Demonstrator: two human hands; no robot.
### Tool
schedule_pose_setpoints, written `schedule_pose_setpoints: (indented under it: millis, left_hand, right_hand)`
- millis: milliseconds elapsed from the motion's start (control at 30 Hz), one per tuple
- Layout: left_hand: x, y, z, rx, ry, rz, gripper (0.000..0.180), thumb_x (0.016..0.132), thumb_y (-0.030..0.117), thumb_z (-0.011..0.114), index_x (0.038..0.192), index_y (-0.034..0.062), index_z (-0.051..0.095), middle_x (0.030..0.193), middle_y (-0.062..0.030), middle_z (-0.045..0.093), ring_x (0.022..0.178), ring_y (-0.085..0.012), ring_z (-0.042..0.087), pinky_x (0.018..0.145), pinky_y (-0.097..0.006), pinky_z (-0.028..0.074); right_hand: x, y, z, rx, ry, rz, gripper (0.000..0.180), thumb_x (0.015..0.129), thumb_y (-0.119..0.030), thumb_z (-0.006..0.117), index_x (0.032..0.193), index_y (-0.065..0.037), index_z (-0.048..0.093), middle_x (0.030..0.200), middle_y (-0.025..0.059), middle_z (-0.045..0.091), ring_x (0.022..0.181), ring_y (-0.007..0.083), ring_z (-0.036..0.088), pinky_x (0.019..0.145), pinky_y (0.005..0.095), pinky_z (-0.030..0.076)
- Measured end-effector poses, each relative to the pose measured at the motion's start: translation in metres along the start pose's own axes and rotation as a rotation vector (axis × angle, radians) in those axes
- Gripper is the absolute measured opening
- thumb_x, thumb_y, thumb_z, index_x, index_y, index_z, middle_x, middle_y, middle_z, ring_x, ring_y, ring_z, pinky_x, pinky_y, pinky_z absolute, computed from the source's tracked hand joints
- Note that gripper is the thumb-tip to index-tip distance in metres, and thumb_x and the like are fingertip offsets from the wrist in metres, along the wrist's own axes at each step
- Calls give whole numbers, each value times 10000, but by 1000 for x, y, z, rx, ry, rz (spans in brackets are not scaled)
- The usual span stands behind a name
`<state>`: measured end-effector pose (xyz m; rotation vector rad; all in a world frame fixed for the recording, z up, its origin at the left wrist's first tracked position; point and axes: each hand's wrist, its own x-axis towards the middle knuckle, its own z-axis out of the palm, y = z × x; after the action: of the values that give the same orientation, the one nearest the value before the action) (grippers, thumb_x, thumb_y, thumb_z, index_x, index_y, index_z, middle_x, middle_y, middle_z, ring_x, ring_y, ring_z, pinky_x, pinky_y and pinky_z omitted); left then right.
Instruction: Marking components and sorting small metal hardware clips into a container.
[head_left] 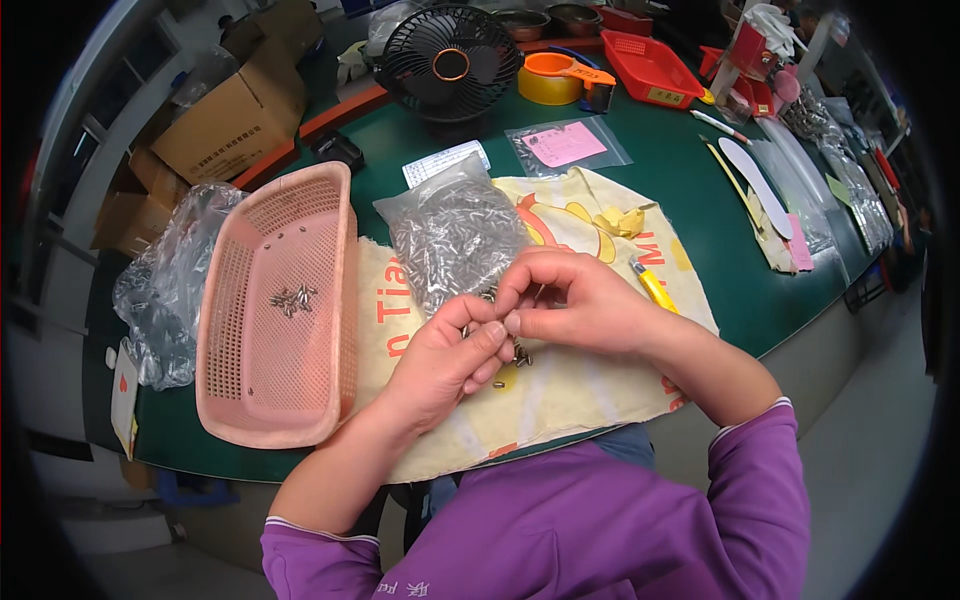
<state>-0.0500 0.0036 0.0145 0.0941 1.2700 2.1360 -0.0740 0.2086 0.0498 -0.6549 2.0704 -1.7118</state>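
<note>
Closely, both hands pinch small metal parts (fingertip grip).

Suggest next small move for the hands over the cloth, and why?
Probably carry the piece pinched between left hand and right hand to the pink basket: a few small metal parts already lie there, and the bag of parts remains full.

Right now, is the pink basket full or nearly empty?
Nearly empty. The pink basket holds only a small cluster of metal pieces; its mesh bottom is mostly bare.
</note>
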Motion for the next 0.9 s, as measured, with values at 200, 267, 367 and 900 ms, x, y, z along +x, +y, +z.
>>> schedule_pose_setpoints:
  millis: [200,267,367,900]
  left_hand:
    - [-4,3,-8,-26,17,63,179,990,182,518,1062,24,560,798,-48,589,540,-45,400,469,-174,323]
    - [-2,2,-8,-1,13,78,206,994,197,510,1075,15,563,795,-49,588,531,-47,396,466,-177,321]
    - [0,3,-4,4,11,83,226,998,215,507,1077,14,570,789,-45,586,526,-49,394,462,-180,321]
    - [0,1,-6,-16,6,139,267,1029,237,417,1109,14,540,822,-41,561,559,-53,399,458,-173,315]
  right_hand:
    - [-52,-34,-33,-933,303,6,240,780,-129,681,991,-44,607,998,103,606,908,269,609,780,361,499]
    - [-82,-21,-36,-1010,318,165,273,744,-107,695,992,-52,595,963,116,592,870,273,600,768,353,492]
    - [-98,-14,-32,-999,367,376,315,722,-73,693,1008,-51,564,954,137,591,854,296,604,765,366,488]
    - [-20,-20,-34,-995,202,-48,70,761,-108,624,759,-39,638,826,121,632,822,310,624,725,411,502]
